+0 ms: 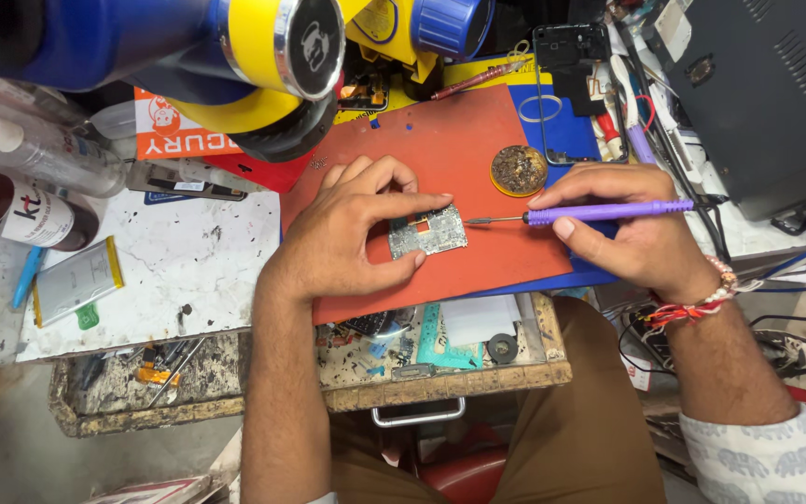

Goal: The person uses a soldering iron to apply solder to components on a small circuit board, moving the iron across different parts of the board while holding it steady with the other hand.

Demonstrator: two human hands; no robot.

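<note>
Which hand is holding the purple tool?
The right hand, with the beaded bracelet, grips the purple-handled soldering tool. The left hand only pinches the small grey circuit board.

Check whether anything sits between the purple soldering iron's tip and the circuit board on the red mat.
Nothing visible does. The soldering iron in the right hand points across bare red mat at the circuit board, pinned by the left hand.

Workbench [207,271]: white top, stained and chipped, worn wooden front edge with a metal handle [419,413]. On it: red mat [478,140] over a blue mat [571,135]; phone battery [75,280]; blue pen [25,277]; dark bottle [20,213] lying flat; clear spray bottle [39,149]; tweezers [177,369] near the edge.
</note>
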